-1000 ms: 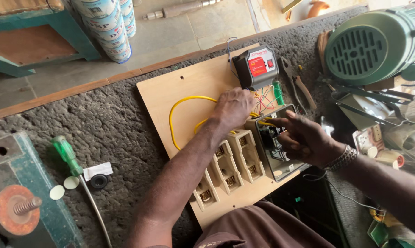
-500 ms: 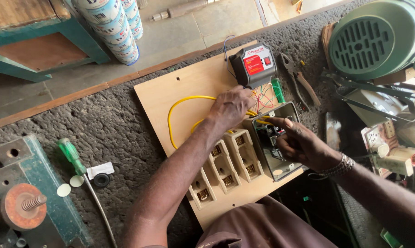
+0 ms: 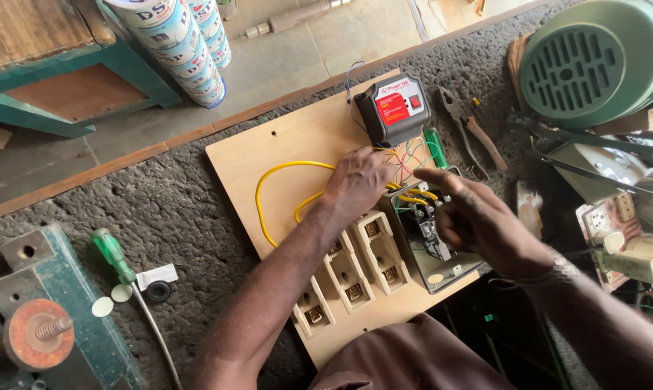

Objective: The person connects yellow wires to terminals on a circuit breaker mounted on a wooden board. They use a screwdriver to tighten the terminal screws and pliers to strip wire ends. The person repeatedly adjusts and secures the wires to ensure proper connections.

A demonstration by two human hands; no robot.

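Note:
A light wooden board (image 3: 268, 148) lies on the rough grey bench. On it sit a black unit with a red panel (image 3: 395, 108), three cream fuse holders (image 3: 348, 267) and an open grey metal switch box (image 3: 436, 269). A yellow wire (image 3: 268, 189) loops across the board toward the box. My left hand (image 3: 357, 184) rests at the box's upper left corner, fingers curled on the yellow wire ends. My right hand (image 3: 471, 217) hovers over the box with fingers spread and the index finger stretched left; it holds nothing. Thin coloured wires (image 3: 413, 153) run between the black unit and the box.
Pliers (image 3: 472, 130) and a small green tool (image 3: 434, 148) lie right of the black unit. A green motor (image 3: 586, 65) stands at the top right, a socket (image 3: 615, 217) below it. A green-handled screwdriver (image 3: 113, 254) and a vise (image 3: 30, 321) are on the left; stacked cans (image 3: 189, 50) behind.
My right hand has lifted off the wires inside the switch box and spread its fingers. My left hand stays on the yellow wire.

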